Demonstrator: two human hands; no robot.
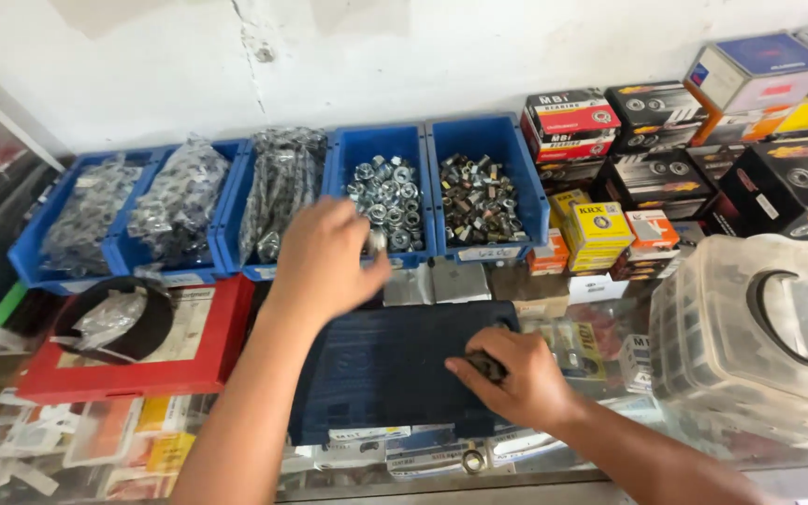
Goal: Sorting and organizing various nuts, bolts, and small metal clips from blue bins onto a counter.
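Left hand (322, 257) is raised over the near edge of the blue bin of silver nuts (387, 198), fingers curled, pinching what looks like one small silver nut (376, 241) at the fingertips; motion blur, so the grip is not fully clear. Right hand (516, 379) rests on the right end of a dark blue plastic case (385, 369), fingers closed around a small dark metal part (485, 365); what kind of part it is can't be made out.

The case lies flat on a glass counter (554, 477), near centre. Small packets and a ring-shaped part show through the glass below it.

Far row, left to right: three blue bins of bagged hardware (175, 201), then the silver-nut bin, then a blue bin of darker mixed nuts (483, 196). All sit against a white wall (329, 56).

Right of the bins: a stack of small bearing boxes (666, 140) in black, red, yellow and orange. Near right: a clear plastic container (750, 337) with a lid and a dark curved handle.

Left of the case: a flat red box (133, 351) with a black ring and a clear bag on top, touching the bins' near edge.
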